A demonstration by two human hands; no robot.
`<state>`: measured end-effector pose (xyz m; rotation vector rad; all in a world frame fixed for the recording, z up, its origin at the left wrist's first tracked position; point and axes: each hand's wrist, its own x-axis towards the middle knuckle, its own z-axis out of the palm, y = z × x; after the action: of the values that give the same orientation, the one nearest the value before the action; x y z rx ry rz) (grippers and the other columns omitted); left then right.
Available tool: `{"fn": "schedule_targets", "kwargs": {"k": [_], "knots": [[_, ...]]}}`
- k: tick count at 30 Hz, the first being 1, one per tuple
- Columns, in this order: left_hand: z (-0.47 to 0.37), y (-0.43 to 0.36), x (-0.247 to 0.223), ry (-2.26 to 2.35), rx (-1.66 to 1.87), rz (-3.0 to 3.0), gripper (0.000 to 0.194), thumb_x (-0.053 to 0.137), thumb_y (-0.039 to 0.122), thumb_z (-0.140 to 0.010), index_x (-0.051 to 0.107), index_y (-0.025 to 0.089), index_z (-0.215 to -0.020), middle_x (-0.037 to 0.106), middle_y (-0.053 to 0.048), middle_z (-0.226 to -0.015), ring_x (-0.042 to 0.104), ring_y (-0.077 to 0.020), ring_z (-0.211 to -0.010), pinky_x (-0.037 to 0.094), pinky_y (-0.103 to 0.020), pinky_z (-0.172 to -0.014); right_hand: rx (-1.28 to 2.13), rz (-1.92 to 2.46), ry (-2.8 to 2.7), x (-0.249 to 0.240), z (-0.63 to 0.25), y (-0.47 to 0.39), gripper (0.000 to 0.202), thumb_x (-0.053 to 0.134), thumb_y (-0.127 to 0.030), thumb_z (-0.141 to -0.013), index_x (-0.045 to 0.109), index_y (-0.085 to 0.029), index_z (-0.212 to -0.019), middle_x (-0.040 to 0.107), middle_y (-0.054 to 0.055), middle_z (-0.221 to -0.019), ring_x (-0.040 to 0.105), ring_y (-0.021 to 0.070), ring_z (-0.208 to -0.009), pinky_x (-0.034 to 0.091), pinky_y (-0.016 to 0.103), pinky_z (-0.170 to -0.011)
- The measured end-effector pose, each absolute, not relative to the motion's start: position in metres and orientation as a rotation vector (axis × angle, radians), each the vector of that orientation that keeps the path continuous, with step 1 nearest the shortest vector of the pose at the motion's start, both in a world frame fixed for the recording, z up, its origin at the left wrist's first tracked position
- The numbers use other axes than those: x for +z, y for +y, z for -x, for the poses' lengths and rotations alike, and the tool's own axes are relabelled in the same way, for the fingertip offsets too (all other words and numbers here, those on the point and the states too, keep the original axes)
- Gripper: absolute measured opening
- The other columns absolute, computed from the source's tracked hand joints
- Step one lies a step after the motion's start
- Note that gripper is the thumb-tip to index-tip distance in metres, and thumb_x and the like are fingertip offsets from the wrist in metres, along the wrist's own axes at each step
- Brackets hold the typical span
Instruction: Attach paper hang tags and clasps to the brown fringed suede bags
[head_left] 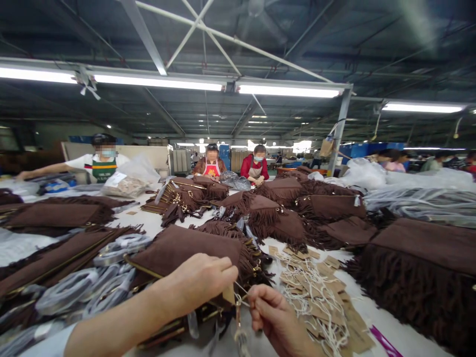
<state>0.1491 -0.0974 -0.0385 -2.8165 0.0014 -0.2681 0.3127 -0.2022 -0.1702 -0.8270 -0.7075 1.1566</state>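
Note:
My left hand (211,275) is closed, with a thin white string (241,288) running from its fingertips. The fingers of my right hand (269,312) pinch the other part of this string. A brown paper hang tag (228,294) hangs just under my left hand. Between the hands is a gold metal clasp (238,310), close to the string; whether the string passes through it I cannot tell. Behind my left hand lies a dark brown fringed bag (189,248) with a gold zipper. Several loose hang tags with white strings (320,287) are heaped beside my right hand.
More fringed bags (330,206) cover the white table, with a large stack (420,248) at the right. Plastic-wrapped straps (70,292) lie at the left. A purple strip (385,341) is near the front. Co-workers (256,166) sit across the table.

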Motion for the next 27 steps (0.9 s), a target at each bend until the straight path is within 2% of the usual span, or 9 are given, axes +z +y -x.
{"fn": "schedule_targets", "kwargs": {"k": [3,6,9,11,14,17,21,25,27], "knots": [[-0.147,-0.09,-0.043,-0.047,-0.415,2.911,0.017,0.055,0.004,-0.084,0.064,0.017,-0.09,0.068,-0.004,-0.081,0.064,-0.0174,-0.064,0.042,-0.024,-0.053,1.125,0.827,-0.728,-0.174,-0.31,-0.203,0.035,0.09,-0.042,-0.059,0.069,-0.015,-0.068,0.062,-0.001,-0.056,0.054,0.0067,-0.047,0.045,0.017,-0.049],[-0.143,-0.094,-0.042,0.159,-0.472,3.189,0.023,0.052,0.006,-0.087,0.069,0.02,-0.093,0.07,-0.001,-0.077,0.066,-0.0152,-0.067,0.044,-0.021,-0.059,1.061,0.848,-0.667,-0.175,-0.309,-0.201,0.037,0.091,-0.041,-0.057,0.069,-0.017,-0.075,0.063,-0.003,-0.058,0.055,0.0063,-0.049,0.044,0.016,-0.05],[-0.142,-0.095,-0.039,0.235,-0.581,3.288,0.025,0.05,0.009,-0.09,0.071,0.021,-0.096,0.072,-0.002,-0.078,0.066,-0.0145,-0.068,0.044,-0.021,-0.061,1.175,0.918,-0.769,-0.172,-0.313,-0.202,0.042,0.09,-0.043,-0.057,0.072,-0.016,-0.084,0.063,-0.003,-0.059,0.054,0.0064,-0.046,0.045,0.018,-0.048],[-0.144,-0.092,-0.039,0.189,-0.63,3.268,0.025,0.052,0.008,-0.088,0.071,0.02,-0.097,0.073,-0.003,-0.08,0.066,-0.0151,-0.069,0.044,-0.021,-0.062,1.267,0.95,-0.91,-0.171,-0.318,-0.204,0.039,0.088,-0.044,-0.061,0.074,-0.014,-0.081,0.064,-0.001,-0.06,0.056,0.0076,-0.046,0.046,0.019,-0.049],[-0.148,-0.09,-0.042,0.217,-0.547,3.236,0.02,0.058,0.008,-0.084,0.071,0.019,-0.093,0.072,-0.003,-0.077,0.066,-0.0165,-0.068,0.044,-0.023,-0.061,1.313,0.839,-1.003,-0.173,-0.322,-0.206,0.03,0.086,-0.04,-0.065,0.075,-0.014,-0.076,0.065,0.001,-0.066,0.059,0.0079,-0.051,0.048,0.02,-0.053],[-0.152,-0.101,-0.041,0.388,-0.403,3.21,0.016,0.062,0.01,-0.082,0.072,0.021,-0.089,0.072,-0.003,-0.071,0.065,-0.0182,-0.065,0.045,-0.025,-0.06,1.365,0.689,-0.867,-0.18,-0.318,-0.205,0.025,0.089,-0.033,-0.061,0.074,-0.016,-0.072,0.066,0.0,-0.067,0.059,0.0078,-0.051,0.051,0.021,-0.055],[-0.156,-0.118,-0.033,0.551,-0.38,3.405,0.026,0.051,0.011,-0.091,0.072,0.021,-0.103,0.075,-0.006,-0.085,0.068,-0.0181,-0.08,0.049,-0.024,-0.076,1.436,0.682,-0.726,-0.192,-0.313,-0.201,0.029,0.092,-0.026,-0.056,0.073,-0.014,-0.075,0.069,0.002,-0.066,0.065,0.0109,-0.056,0.051,0.02,-0.059],[-0.159,-0.105,-0.035,0.272,-0.614,3.666,0.018,0.057,0.014,-0.088,0.073,0.019,-0.094,0.075,-0.005,-0.084,0.069,-0.0164,-0.076,0.051,-0.023,-0.071,1.426,0.652,-0.713,-0.19,-0.319,-0.203,0.03,0.09,-0.033,-0.061,0.067,-0.015,-0.07,0.061,-0.001,-0.053,0.056,0.0083,-0.043,0.047,0.019,-0.049],[-0.162,-0.093,-0.04,0.168,-0.548,3.69,0.017,0.06,0.01,-0.082,0.072,0.018,-0.092,0.074,-0.004,-0.082,0.068,-0.0151,-0.071,0.05,-0.021,-0.067,1.368,0.66,-0.687,-0.183,-0.322,-0.207,0.031,0.09,-0.032,-0.061,0.064,-0.015,-0.066,0.058,-0.003,-0.051,0.051,0.0059,-0.04,0.044,0.016,-0.045]]}}
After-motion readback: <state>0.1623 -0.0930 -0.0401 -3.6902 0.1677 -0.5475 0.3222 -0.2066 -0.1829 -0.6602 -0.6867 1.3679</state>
